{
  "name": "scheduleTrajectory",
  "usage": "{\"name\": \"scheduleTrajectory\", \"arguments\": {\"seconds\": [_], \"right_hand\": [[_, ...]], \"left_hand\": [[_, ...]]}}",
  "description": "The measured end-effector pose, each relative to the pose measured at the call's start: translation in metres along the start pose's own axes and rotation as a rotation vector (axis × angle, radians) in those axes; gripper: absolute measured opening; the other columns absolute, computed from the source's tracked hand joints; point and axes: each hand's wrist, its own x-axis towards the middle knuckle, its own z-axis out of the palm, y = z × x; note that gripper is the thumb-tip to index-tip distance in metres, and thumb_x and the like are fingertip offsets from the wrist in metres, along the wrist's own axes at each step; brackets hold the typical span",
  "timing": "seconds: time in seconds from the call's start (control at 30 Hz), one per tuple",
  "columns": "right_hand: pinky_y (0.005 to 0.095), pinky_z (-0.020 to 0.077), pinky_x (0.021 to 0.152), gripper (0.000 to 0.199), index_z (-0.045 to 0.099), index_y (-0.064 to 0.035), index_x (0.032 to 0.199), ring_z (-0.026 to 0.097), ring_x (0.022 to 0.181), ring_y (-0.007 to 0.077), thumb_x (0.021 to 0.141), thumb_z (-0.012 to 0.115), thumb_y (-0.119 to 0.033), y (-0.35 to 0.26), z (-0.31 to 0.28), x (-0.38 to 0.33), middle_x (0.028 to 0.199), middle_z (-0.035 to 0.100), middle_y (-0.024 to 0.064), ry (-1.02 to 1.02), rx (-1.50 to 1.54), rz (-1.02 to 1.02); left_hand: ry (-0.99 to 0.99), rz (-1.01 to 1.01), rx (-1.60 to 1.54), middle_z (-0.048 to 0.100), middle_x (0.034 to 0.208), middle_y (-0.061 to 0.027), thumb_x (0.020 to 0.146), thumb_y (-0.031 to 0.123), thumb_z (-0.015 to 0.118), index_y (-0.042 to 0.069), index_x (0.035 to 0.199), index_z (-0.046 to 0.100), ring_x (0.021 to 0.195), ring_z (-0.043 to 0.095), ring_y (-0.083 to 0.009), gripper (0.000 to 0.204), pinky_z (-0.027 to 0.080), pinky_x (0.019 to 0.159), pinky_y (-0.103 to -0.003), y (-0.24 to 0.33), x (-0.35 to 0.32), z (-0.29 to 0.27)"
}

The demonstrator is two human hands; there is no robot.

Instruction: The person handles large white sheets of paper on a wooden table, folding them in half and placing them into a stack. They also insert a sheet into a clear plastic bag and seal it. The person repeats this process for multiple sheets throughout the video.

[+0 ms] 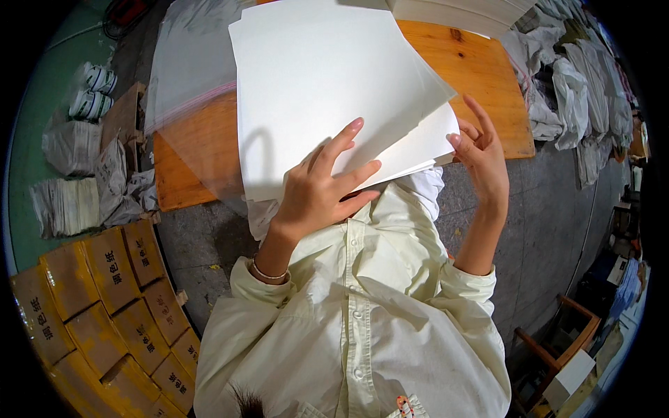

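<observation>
A loose stack of white paper sheets (327,83) lies fanned out on a wooden table (481,70). My left hand (320,188) rests flat on the near edge of the sheets with its fingers spread. My right hand (481,157) touches the right corner of the stack, fingers curled against the sheet edges. A clear plastic bag (188,76) lies under the left part of the sheets. The near edge of the paper overhangs the table above my pale yellow shirt.
Another thick pile of white paper (460,10) stands at the table's far edge. Brown cardboard boxes (104,292) are stacked on the floor at lower left. Wrapped bundles (70,202) lie at left, bagged goods (571,97) at right, a wooden chair (557,341) lower right.
</observation>
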Motion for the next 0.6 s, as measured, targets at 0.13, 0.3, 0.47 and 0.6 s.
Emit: {"name": "scheduleTrajectory", "arguments": {"seconds": [0.13, 0.3, 0.47, 0.6], "right_hand": [[0.0227, 0.0508, 0.073, 0.064, 0.034, -0.0019, 0.138, 0.063, 0.086, 0.0140, 0.084, 0.067, -0.011, 0.002, 0.004, 0.007, 0.113, 0.060, 0.0178, -0.030, 0.184, -0.049], [0.0271, 0.0481, 0.084, 0.052, 0.039, -0.0006, 0.135, 0.061, 0.096, 0.0178, 0.091, 0.059, -0.017, 0.007, 0.008, 0.006, 0.117, 0.058, 0.0198, 0.146, -0.109, -0.161], [0.0279, 0.0447, 0.087, 0.052, 0.041, -0.0003, 0.134, 0.057, 0.105, 0.0190, 0.090, 0.061, -0.019, 0.007, 0.016, -0.008, 0.119, 0.057, 0.0226, 0.044, -0.292, -0.096], [0.0271, 0.0460, 0.084, 0.054, 0.040, -0.0018, 0.136, 0.059, 0.102, 0.0191, 0.088, 0.062, -0.012, 0.006, 0.016, -0.011, 0.117, 0.058, 0.0225, 0.098, -0.333, -0.150]], "left_hand": [[0.037, -0.010, 0.010, 0.043, 0.134, -0.0148, 0.070, 0.007, 0.073, 0.020, 0.105, 0.066, 0.095, 0.063, -0.0229, 0.038, 0.056, 0.076, -0.032, -0.005, -0.003, 0.006], [0.156, -0.020, 0.045, 0.048, 0.130, -0.0087, 0.072, 0.009, 0.070, 0.023, 0.105, 0.067, 0.091, 0.062, -0.0187, 0.036, 0.055, 0.073, -0.031, -0.006, -0.003, 0.013], [0.059, 0.047, 0.094, 0.042, 0.134, -0.0191, 0.070, 0.000, 0.067, 0.022, 0.107, 0.067, 0.096, 0.064, -0.0256, 0.043, 0.056, 0.078, -0.034, -0.008, -0.002, 0.009], [-0.024, 0.003, 0.070, 0.044, 0.134, -0.0154, 0.066, 0.014, 0.076, 0.022, 0.100, 0.070, 0.096, 0.063, -0.0231, 0.036, 0.055, 0.076, -0.032, 0.002, 0.003, 0.000]]}}
